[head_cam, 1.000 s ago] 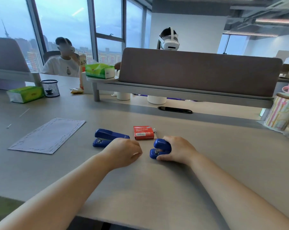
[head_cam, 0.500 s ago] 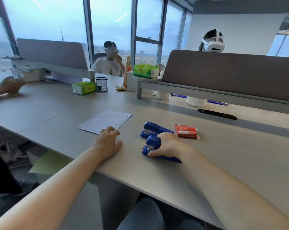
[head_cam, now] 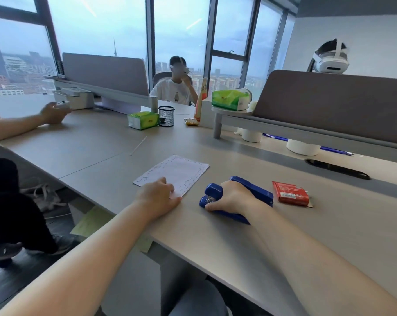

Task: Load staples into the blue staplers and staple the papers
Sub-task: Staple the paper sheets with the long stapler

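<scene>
My right hand (head_cam: 232,197) grips a blue stapler (head_cam: 212,195) that rests on the grey desk (head_cam: 329,224). A second blue stapler (head_cam: 254,190) lies just behind it, partly hidden by my hand. My left hand (head_cam: 157,196) lies flat on the near corner of the white papers (head_cam: 177,173), fingers spread on the sheet. A red box of staples (head_cam: 289,193) sits on the desk to the right of the staplers.
The desk edge runs diagonally below my left forearm. Another person's arm (head_cam: 33,120) rests on the desk at far left. A green tissue pack (head_cam: 144,120), a mesh pen cup (head_cam: 166,115), grey partitions and a cable slot (head_cam: 336,168) stand farther back.
My left hand has moved left from beside the staplers onto the corner of the papers. My right hand keeps hold of the blue stapler. The view has turned left.
</scene>
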The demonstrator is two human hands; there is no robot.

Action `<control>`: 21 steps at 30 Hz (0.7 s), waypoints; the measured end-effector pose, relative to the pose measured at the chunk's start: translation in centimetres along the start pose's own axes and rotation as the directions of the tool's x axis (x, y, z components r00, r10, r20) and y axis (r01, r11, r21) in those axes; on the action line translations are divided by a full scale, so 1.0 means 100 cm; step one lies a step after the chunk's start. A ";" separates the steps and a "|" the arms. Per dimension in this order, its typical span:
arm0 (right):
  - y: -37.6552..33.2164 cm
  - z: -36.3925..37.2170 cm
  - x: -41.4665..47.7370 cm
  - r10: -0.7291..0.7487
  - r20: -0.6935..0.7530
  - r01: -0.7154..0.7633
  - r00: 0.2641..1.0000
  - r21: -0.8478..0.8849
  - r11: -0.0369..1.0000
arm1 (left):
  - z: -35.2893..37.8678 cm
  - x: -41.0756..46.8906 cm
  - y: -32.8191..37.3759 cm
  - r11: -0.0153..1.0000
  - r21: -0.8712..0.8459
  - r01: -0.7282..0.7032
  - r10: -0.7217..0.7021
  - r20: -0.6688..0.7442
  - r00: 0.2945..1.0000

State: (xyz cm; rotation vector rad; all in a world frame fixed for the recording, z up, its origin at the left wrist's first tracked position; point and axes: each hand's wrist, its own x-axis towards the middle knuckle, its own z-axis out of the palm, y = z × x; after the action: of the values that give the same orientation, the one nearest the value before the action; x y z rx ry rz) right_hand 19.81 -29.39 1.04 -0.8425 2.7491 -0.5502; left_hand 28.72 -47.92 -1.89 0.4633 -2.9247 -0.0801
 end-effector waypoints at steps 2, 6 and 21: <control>-0.004 0.002 0.005 -0.002 -0.019 0.001 1.000 -0.002 1.000 | 0.003 -0.002 -0.003 0.983 0.169 -0.074 0.084 -0.049 0.995; -0.010 0.005 0.008 -0.017 -0.034 0.017 0.999 0.004 1.000 | 0.009 -0.003 -0.015 0.935 0.285 -0.211 0.234 -0.051 0.971; -0.040 0.023 0.029 -0.105 -0.161 0.117 0.981 0.067 0.991 | 0.012 -0.030 -0.060 0.944 -0.126 -0.304 0.207 -0.494 0.845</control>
State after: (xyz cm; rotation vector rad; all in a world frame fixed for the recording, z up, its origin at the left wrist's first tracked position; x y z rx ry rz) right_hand 20.13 -34.82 0.37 -0.9785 2.8120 -0.7690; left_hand 33.16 -52.62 -4.03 0.0386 -2.4289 -0.1925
